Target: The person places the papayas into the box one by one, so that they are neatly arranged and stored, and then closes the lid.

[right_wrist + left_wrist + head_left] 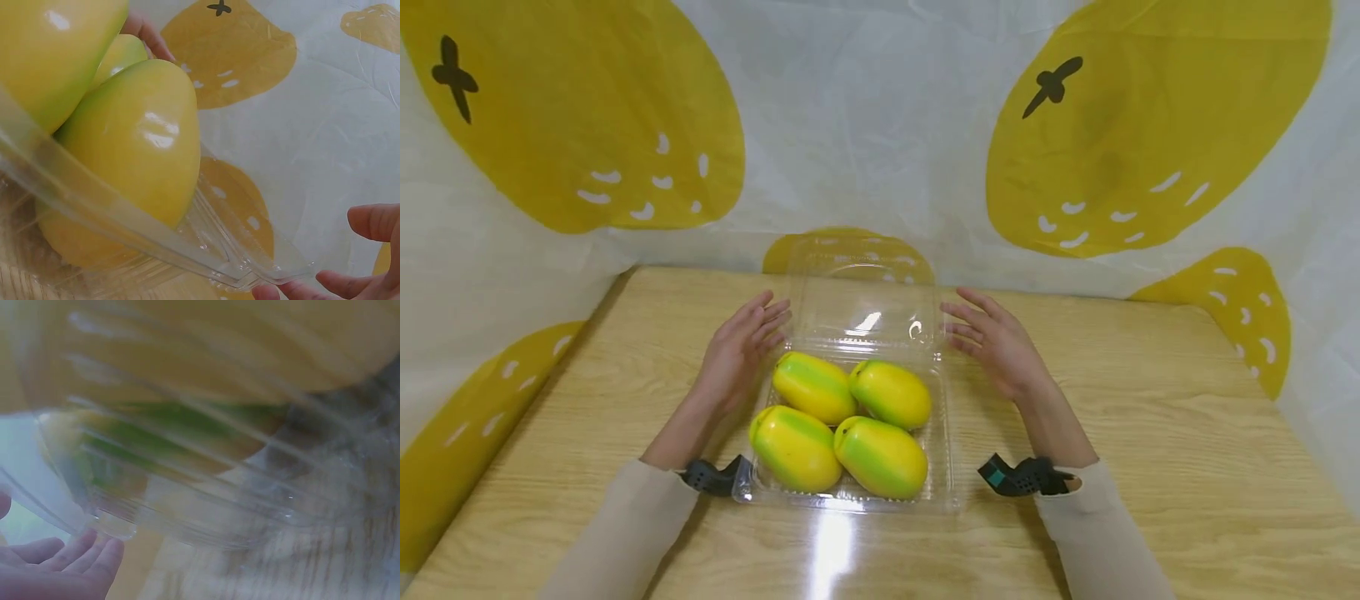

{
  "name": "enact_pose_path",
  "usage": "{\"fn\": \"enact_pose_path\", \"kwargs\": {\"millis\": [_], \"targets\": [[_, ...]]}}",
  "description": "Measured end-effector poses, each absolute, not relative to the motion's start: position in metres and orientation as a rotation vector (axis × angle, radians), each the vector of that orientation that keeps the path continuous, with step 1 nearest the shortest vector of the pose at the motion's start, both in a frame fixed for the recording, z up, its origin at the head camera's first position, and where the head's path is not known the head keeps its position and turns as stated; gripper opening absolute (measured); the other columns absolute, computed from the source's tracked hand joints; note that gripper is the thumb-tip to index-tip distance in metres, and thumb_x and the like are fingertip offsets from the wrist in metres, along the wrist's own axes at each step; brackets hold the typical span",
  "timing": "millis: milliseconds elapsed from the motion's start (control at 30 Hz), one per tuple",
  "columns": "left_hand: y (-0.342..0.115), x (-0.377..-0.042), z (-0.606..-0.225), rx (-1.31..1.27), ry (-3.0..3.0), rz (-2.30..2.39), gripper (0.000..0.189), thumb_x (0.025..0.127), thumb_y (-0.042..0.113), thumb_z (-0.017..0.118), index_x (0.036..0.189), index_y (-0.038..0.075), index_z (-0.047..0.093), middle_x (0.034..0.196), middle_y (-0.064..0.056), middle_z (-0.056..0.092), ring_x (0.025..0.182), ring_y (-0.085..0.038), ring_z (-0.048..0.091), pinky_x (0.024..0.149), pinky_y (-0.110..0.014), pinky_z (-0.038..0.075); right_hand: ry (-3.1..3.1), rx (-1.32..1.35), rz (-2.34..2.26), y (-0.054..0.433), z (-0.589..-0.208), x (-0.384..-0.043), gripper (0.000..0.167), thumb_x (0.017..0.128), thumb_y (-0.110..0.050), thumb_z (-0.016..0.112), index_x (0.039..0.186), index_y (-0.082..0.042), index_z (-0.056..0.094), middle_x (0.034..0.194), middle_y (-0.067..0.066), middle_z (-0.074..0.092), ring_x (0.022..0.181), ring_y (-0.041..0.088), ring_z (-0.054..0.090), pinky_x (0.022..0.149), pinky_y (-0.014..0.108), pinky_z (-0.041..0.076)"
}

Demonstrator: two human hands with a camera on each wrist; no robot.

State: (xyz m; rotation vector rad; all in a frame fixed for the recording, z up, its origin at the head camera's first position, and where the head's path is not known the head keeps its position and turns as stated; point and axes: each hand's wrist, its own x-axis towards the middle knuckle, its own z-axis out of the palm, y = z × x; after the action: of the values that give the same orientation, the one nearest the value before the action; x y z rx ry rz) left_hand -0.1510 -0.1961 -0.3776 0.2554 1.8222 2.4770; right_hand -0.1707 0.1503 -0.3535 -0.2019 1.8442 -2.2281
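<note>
A clear plastic clamshell box (951, 454) lies on the table with its lid (868, 312) raised at the back. Several yellow-green mangoes (880, 457) fill its base in two rows; the right wrist view shows their glossy sides (156, 134). On the box's left, my left hand (737, 354) has its fingers extended by the hinge corner; in the left wrist view the fingertips (111, 553) are at that corner, and whether they press it I cannot tell. My right hand (1000, 346) mirrors it on the right, straight fingers at the opposite hinge corner, holding nothing.
The box stands on a light wood-grain table (1150, 417). Behind it hangs a white cloth (865, 125) printed with large yellow fruit shapes, which also runs along both sides. Black straps (1026, 477) are worn on both wrists.
</note>
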Motion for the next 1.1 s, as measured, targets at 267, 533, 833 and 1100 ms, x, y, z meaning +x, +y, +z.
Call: {"fn": "enact_pose_path", "kwargs": {"millis": [267,533,833,1100], "targets": [[-0.200,-0.144,-0.379,0.278,1.863,2.466,0.056,0.105,0.026,0.036,0.150,-0.004,0.019,0.148,-0.026,0.030,0.134,-0.037,0.032,0.110,-0.042,0.030,1.830,-0.257,-2.233,0.150,-0.353,-0.170,0.056,0.102,-0.019,0.047,0.150,-0.002,0.024,0.140,0.020,0.043,0.121,0.040,0.046,0.104,0.045,0.038],[-0.195,-0.144,-0.374,0.362,1.907,2.403,0.056,0.105,0.026,0.037,0.148,-0.006,0.021,0.146,-0.029,0.032,0.133,-0.039,0.035,0.109,-0.044,0.031,1.922,-0.258,-2.190,0.160,-0.352,-0.163,0.059,0.101,-0.027,0.048,0.150,-0.003,0.025,0.134,0.008,0.052,0.123,0.036,0.045,0.101,0.038,0.042],[-0.200,-0.146,-0.358,0.383,1.976,2.340,0.055,0.105,0.029,0.038,0.149,-0.002,0.025,0.144,-0.029,0.036,0.129,-0.039,0.039,0.106,-0.043,0.037,2.096,-0.222,-2.061,0.156,-0.344,-0.167,0.059,0.100,-0.037,0.049,0.149,-0.009,0.032,0.145,0.012,0.042,0.111,0.029,0.039,0.088,0.036,0.041],[-0.200,-0.146,-0.351,0.328,2.126,2.238,0.054,0.103,0.032,0.042,0.149,0.005,0.030,0.143,-0.024,0.041,0.126,-0.040,0.041,0.100,-0.041,0.040,1.869,-0.232,-2.273,0.158,-0.338,-0.164,0.051,0.101,-0.024,0.049,0.146,-0.004,0.034,0.136,0.012,0.051,0.097,0.021,0.058,0.079,0.024,0.050]]}}
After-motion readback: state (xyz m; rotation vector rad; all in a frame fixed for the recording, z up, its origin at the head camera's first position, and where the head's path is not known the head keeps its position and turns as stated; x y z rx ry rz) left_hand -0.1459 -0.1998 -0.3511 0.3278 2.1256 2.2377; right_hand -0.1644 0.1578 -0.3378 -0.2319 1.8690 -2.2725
